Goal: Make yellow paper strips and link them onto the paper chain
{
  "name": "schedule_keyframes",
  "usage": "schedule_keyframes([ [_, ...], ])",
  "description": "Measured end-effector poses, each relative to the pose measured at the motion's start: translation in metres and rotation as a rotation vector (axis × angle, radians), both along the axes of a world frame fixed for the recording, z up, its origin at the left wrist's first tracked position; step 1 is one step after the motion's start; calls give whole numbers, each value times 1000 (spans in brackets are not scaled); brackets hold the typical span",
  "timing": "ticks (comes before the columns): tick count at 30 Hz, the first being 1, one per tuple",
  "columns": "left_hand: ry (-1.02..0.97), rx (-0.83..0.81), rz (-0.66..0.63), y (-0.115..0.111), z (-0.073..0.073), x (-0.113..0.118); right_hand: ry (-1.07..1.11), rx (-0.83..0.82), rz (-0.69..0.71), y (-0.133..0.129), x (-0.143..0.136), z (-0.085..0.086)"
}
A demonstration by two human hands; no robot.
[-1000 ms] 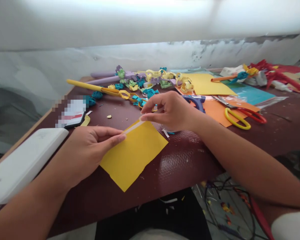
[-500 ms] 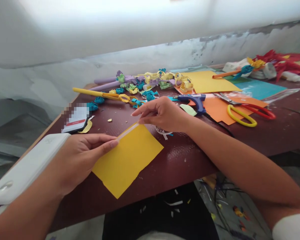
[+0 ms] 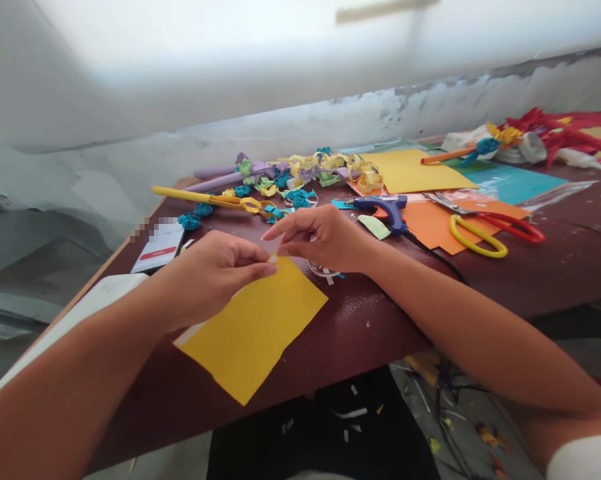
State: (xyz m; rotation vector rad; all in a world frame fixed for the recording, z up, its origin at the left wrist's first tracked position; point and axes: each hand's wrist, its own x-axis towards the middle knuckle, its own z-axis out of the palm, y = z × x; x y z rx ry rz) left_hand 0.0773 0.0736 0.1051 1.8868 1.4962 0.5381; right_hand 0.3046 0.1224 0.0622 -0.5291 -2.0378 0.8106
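A glossy maroon tabletop (image 3: 485,287) carries everything. Near its front edge, ahead of the person, lies a yellow rectangle of paper (image 3: 263,327), its long axis slanting from near left to far right. Beyond it to the right are red-and-yellow-handled scissors (image 3: 457,209), partly over orange paper (image 3: 425,223). The left hand (image 3: 205,277) has its thumb and forefinger closed on the paper's far long edge, near the far corner. The right hand (image 3: 325,233) is just beside, its thumb and forefinger slightly apart at that corner; whether they grip anything cannot be told. A pale strip (image 3: 191,332) shows along the same edge at the near-left end.
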Motion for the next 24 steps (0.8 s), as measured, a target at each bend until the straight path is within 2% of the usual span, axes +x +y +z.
schedule_keyframes([
  [2,29,-90,-51,5,-3,-1,-24,21,7,0,3,-1],
  [8,12,-114,-84,5,-8,-15,-202,282,-57,2,5,-1],
  [13,-39,-129,-92,0,0,2,-164,306,-50,4,6,-3],
  [19,60,0,6,2,1,18,-141,303,-104,2,4,-3],
  [24,118,183,7,5,-4,25,-194,365,-203,5,5,-3],
])
